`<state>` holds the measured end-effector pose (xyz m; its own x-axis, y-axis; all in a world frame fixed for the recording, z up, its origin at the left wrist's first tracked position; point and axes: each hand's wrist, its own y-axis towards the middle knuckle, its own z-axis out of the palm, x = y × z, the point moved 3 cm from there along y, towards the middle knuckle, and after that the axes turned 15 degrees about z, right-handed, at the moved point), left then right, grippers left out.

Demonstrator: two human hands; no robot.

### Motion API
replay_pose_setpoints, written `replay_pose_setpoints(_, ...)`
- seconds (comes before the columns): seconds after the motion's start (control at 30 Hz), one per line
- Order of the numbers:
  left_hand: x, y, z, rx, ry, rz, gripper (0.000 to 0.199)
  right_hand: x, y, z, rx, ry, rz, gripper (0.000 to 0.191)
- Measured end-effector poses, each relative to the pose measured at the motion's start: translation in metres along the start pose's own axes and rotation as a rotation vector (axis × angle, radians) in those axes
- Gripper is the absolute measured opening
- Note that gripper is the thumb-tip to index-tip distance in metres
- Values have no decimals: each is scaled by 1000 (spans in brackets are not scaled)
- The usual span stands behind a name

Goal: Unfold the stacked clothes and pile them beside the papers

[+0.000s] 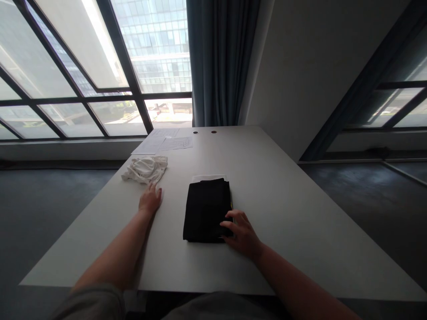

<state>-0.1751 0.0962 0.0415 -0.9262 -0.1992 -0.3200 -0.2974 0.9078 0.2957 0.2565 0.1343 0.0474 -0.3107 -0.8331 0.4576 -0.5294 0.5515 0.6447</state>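
A folded black cloth point(207, 211) lies flat on the white table in front of me, its long side running away from me. My right hand point(242, 231) grips its near right corner, with fingers curled over the top and the thumb by the near edge. A pale, thin sheet point(209, 177) sticks out from beneath the cloth's far end, and a sliver of yellow shows along its right side. My left hand point(150, 198) rests on the tabletop with fingers extended, holding nothing. Just beyond its fingertips is a crumpled white cloth point(147, 169); whether they touch it I cannot tell.
The white table point(283, 213) stretches away toward a dark blue curtain point(222, 62) and large windows. Printed papers point(176, 143) lie at its far left. Two round holes point(214, 132) are set near the far edge. Grey floor point(50, 200) shows on both sides.
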Motion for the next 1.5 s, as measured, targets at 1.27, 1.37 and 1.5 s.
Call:
replay_pose_setpoints(1.27, -159, -128, 11, 15, -353, 329, 60, -4, 9, 27, -16, 258, 103, 16)
replay_pose_setpoints(1.37, -165, -120, 4, 95, -302, 353, 23, -6, 4, 28, -25, 259, 123, 17)
replay_pose_setpoints(1.5, -158, -115, -7, 268, -295, 340, 10, -5, 4, 29, -11, 258, 117, 16)
